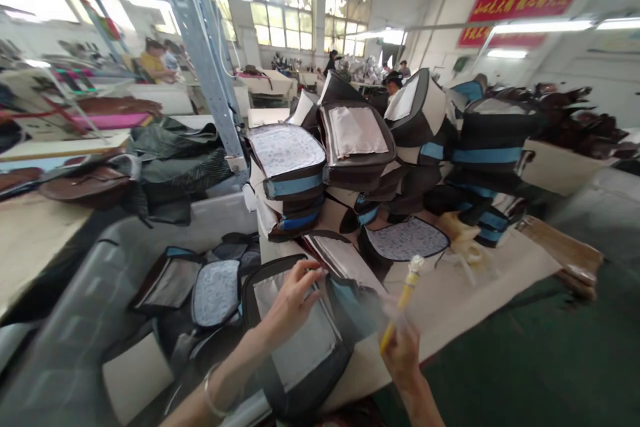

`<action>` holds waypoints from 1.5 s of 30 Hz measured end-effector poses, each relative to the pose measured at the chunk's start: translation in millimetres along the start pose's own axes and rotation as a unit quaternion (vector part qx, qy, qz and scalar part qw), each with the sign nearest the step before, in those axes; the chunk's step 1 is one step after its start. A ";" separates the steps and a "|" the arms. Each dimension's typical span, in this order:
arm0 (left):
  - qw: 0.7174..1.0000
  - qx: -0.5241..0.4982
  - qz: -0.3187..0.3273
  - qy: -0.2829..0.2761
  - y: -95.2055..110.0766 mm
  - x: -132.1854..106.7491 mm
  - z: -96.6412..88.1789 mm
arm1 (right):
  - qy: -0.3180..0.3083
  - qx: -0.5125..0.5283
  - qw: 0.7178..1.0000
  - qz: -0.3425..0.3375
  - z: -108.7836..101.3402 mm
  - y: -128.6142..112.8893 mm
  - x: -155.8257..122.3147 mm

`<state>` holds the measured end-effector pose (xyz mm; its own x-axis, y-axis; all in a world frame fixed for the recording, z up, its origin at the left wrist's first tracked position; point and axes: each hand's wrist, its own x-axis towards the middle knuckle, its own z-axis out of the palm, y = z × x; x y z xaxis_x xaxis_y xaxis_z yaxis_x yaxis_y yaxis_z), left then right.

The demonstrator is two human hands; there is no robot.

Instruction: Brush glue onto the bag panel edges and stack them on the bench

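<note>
Far left, a work table (pixel 35 240) carried brown leather pieces (pixel 85 188), and a steel post (pixel 200 47) rose past the bright factory windows (pixel 285 13)! Center now: the left hand (pixel 293 300) was open, fingers spread on a grey-lined bag panel (pixel 295 347) lying on a beige tabletop (pixel 450 307). The right hand (pixel 403 353) was closed round a yellow-handled tool (pixel 403 303) (its tip a blur, impossible to name). Behind them rose stacked black-and-blue panels (pixel 355 147); far right, a red banner (pixel 520 10) hung high over the green floor (pixel 515 347).
</note>
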<state>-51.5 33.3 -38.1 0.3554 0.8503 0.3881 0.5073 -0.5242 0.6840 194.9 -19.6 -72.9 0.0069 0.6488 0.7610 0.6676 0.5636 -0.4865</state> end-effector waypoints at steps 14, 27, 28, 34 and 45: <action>0.972 -0.118 0.184 -0.083 95.3 66.7 -31.9 | 0.203 0.097 0.953 0.204 -27.5 -57.4 -3.4; 0.927 -0.116 0.025 -0.357 60.2 74.2 30.5 | 0.113 0.031 0.927 0.357 -82.3 -42.9 -10.2; 0.921 -0.121 0.024 -0.370 59.5 76.5 28.7 | 0.108 0.036 0.927 0.358 -88.3 -48.1 -3.8; 0.914 -0.108 -0.018 -0.390 54.8 85.6 28.5 | 0.082 0.123 0.897 0.416 -86.2 -83.3 24.2; 0.878 -0.204 -0.063 -0.429 47.4 92.5 29.6 | 0.045 -0.029 0.952 0.300 -72.2 -81.1 31.1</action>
<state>28.7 85.7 11.9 0.8656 0.4608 -0.1959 0.3250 -0.2195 0.9199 194.7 -82.0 21.3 0.4630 0.7970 0.3878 0.5626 0.0738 -0.8234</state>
